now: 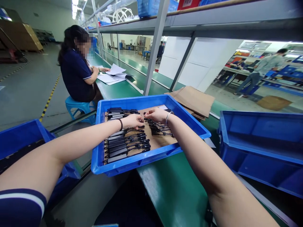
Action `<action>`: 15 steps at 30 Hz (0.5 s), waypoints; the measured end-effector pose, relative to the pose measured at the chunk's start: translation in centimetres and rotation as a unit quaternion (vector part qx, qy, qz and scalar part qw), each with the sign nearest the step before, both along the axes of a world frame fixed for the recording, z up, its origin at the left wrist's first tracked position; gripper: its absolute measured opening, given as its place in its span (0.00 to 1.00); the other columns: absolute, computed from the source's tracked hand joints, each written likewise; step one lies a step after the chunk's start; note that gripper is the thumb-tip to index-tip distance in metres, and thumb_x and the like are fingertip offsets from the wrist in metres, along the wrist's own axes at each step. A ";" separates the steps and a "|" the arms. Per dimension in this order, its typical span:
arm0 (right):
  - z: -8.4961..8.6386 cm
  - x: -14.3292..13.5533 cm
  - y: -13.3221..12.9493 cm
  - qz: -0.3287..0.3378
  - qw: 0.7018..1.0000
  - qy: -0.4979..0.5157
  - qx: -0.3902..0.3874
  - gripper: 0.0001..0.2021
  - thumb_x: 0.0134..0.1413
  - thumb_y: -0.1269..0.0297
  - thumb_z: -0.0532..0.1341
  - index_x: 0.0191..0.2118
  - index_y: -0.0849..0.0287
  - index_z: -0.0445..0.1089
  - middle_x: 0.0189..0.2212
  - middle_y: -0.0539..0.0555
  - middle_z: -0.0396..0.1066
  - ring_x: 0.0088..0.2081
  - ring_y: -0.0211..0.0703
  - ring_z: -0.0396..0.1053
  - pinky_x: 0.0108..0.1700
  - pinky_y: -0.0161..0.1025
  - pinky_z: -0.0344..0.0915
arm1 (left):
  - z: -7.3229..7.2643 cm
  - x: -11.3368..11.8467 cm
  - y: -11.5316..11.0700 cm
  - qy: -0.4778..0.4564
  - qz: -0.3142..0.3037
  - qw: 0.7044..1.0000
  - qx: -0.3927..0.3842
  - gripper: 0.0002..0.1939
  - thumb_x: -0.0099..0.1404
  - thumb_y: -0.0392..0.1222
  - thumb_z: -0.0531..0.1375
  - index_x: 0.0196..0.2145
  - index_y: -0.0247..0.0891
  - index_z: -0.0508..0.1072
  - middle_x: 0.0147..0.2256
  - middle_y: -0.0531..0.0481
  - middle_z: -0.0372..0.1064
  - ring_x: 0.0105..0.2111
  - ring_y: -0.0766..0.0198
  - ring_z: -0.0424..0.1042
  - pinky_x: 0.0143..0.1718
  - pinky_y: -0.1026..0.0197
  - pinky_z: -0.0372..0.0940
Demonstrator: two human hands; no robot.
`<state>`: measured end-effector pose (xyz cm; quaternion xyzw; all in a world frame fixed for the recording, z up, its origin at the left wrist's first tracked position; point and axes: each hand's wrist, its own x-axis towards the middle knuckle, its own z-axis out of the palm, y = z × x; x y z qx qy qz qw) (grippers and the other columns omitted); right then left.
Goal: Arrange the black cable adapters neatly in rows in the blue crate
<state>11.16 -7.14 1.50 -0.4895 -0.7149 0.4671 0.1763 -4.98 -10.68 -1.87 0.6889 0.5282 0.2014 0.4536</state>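
Note:
A blue tray (151, 159) lined with brown cardboard holds rows of black devices with short cables (118, 146), laid side by side on its left. A second group of black cabled pieces (161, 128) lies on its right. My left hand (134, 121) reaches over the left row, its fingers curled together. Close beside it, my right hand (156, 115) is above the right group with fingers pinched, a small dark end showing at the fingertips. What either hand grips is too small and hidden to name.
The tray rests on a green bench (170, 183). Brown cardboard sheets (194, 99) lie behind it. Blue bins stand at the right (260, 151) and left (21, 135). A metal post (156, 47) rises behind the tray. A seated person (75, 69) handles papers (115, 74) further along.

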 end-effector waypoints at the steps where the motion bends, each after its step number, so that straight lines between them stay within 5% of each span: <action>1: 0.0 0.2 -0.5 -0.009 1.000 0.013 -0.009 0.03 0.46 0.70 0.59 0.27 0.65 0.67 0.19 0.47 0.61 0.16 0.25 0.49 0.17 0.28 0.45 | 0.1 0.1 0.0 -0.024 0.002 1.000 -0.009 0.09 0.56 0.33 0.55 0.37 0.33 0.68 0.29 0.52 0.65 0.19 0.74 0.66 0.23 0.70 0.63; 7: -1.8 0.4 -1.8 -0.043 0.997 0.066 -0.006 0.06 0.44 0.76 0.58 0.32 0.65 0.67 0.23 0.50 0.66 0.19 0.27 0.55 0.20 0.27 0.50 | 0.0 0.3 -0.1 -0.093 0.019 0.995 -0.039 0.11 0.55 0.25 0.54 0.36 0.31 0.67 0.27 0.53 0.65 0.19 0.75 0.65 0.26 0.68 0.65; 15: -3.6 0.2 -1.6 -0.022 0.996 0.078 -0.034 0.05 0.49 0.69 0.57 0.28 0.62 0.59 0.17 0.43 0.56 0.16 0.25 0.48 0.18 0.26 0.46 | -0.5 0.5 0.5 -0.113 0.050 0.992 -0.031 0.05 0.53 0.28 0.57 0.30 0.32 0.66 0.25 0.52 0.66 0.21 0.73 0.66 0.25 0.68 0.64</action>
